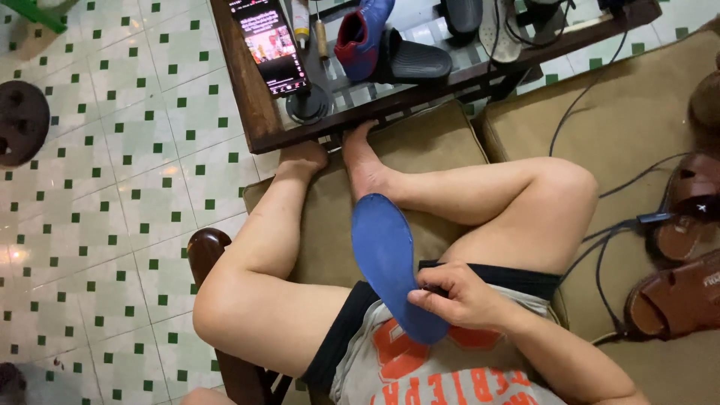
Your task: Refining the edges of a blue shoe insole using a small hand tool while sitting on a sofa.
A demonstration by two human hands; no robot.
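Head view: my right hand [457, 296] has its fingers [429, 298] pinched on the heel end of a blue insole [386, 251], which lies tilted over my lap, its toe end pointing toward my bare feet. My left hand is out of sight. Ahead, the glass tabletop [255, 105] carries a phone [268, 43], a blue shoe [360, 34] and a black slide sandal [412, 64]. Brown sandals [686, 247] lie to my right.

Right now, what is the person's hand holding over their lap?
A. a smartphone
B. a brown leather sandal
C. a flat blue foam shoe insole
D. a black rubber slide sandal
C: the right hand pinches the heel end of the flat blue foam shoe insole.
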